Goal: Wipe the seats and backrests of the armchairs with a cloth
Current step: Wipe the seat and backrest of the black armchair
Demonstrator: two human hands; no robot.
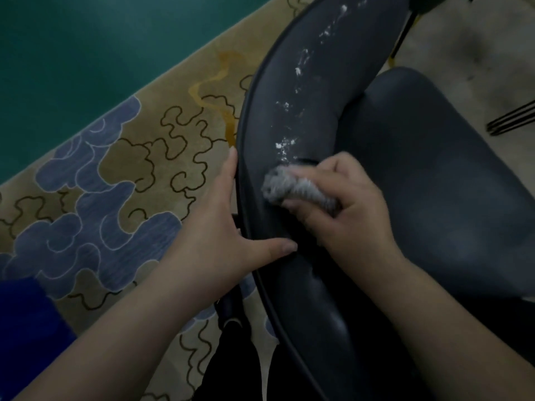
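Note:
A dark blue-grey armchair fills the right half of the head view, its curved backrest (307, 91) rising toward me and its seat (440, 180) beyond. A trail of white specks runs down the inner face of the backrest. My right hand (344, 206) grips a bunched grey cloth (295, 188) and presses it against the backrest just below the lowest specks. My left hand (223, 227) holds the backrest's piped rim, fingers on the outer side and thumb lying across the inner face.
A carpet (121, 175) with beige and blue cloud shapes lies to the left, bordered by teal floor (72, 53). Thin black legs of other furniture (512, 120) show at the right edge. A dark chair leg (231, 308) stands below my left wrist.

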